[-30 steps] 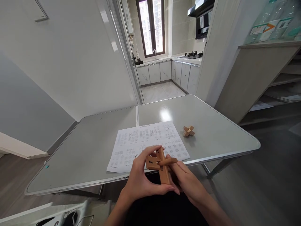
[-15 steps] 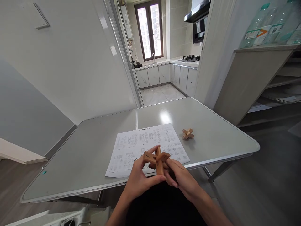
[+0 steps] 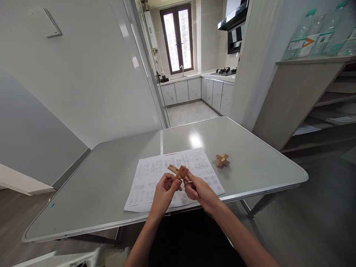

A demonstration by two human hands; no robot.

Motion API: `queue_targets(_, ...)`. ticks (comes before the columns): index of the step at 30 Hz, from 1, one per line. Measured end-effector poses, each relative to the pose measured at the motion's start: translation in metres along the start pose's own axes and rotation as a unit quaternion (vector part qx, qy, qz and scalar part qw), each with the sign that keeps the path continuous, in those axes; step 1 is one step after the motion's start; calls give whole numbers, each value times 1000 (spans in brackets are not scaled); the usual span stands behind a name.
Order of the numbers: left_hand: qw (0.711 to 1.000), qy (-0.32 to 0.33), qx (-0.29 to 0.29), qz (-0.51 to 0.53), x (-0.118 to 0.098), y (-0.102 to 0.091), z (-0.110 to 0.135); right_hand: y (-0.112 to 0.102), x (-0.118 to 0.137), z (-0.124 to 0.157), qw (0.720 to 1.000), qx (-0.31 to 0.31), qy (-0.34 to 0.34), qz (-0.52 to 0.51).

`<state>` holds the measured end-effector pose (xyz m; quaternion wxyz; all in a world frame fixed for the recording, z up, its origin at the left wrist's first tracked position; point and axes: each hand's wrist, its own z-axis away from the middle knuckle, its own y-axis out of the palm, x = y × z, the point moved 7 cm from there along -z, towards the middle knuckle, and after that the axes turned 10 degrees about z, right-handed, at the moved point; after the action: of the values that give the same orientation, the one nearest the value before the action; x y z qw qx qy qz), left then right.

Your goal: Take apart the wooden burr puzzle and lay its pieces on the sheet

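Observation:
Between my two hands is a wooden interlocking puzzle (image 3: pixel 182 172), made of crossed bars with small dark marks on them. My left hand (image 3: pixel 164 191) is closed on its left and lower side, thumb pressed along one bar. From the right, my right hand (image 3: pixel 200 188) pinches the other side. My fingers hide part of the puzzle. Beneath them lies a large printed sheet (image 3: pixel 147 185) covered with small line diagrams. A second wooden puzzle (image 3: pixel 222 160), star-shaped and paler, rests on the table right of the sheet.
The grey table (image 3: pixel 111 185) has a metal-trimmed edge close to my body. At the right stands a shelf unit (image 3: pixel 303 85) with large plastic bottles (image 3: pixel 303 35) on top. A kitchen doorway opens beyond the table, beside a white wall (image 3: pixel 83 74).
The puzzle in my hands has been turned and moved slightly up and left, so its bars now point differently. Both hands shifted their grip. The second puzzle stayed where it was.

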<state>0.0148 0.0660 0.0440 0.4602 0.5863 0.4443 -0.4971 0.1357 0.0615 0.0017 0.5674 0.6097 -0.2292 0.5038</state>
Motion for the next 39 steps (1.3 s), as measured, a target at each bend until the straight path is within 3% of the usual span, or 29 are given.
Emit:
queue_targets(5, 1000, 6, 8, 26, 5, -2, -2, -3, 3, -2, 999, -29, -14, 25)
queue_targets(11, 998, 19, -22, 46, 8, -9, 3, -4, 0, -6, 999, -25, -22, 29)
queue_targets(15, 999, 22, -32, 19, 9, -19, 8, -12, -4, -9, 997, -58, -36, 26)
queue_targets(18, 998, 27, -58, -27, 11, -40, 9, -20, -2, -7, 993, -91, -42, 58)
queue_targets(21, 986, 29, -106, -128, 13, -77, 4, -25, 1, -5, 986, -103, -46, 122)
queue_targets(26, 924, 25, -145, -354, 14, -136, -15, -23, 8, -16, 979, -75, -43, 183)
queue_targets(28, 910, 26, -155, -384, 15, -151, -23, -18, 10, -22, 978, -63, -40, 192)
queue_targets(33, 880, 21, -177, -439, 20, -173, -35, -3, 15, -29, 975, -38, -32, 216)
queue_targets(39, 859, 46, -196, -471, 17, -181, -38, 8, 18, -26, 972, -16, -25, 234)
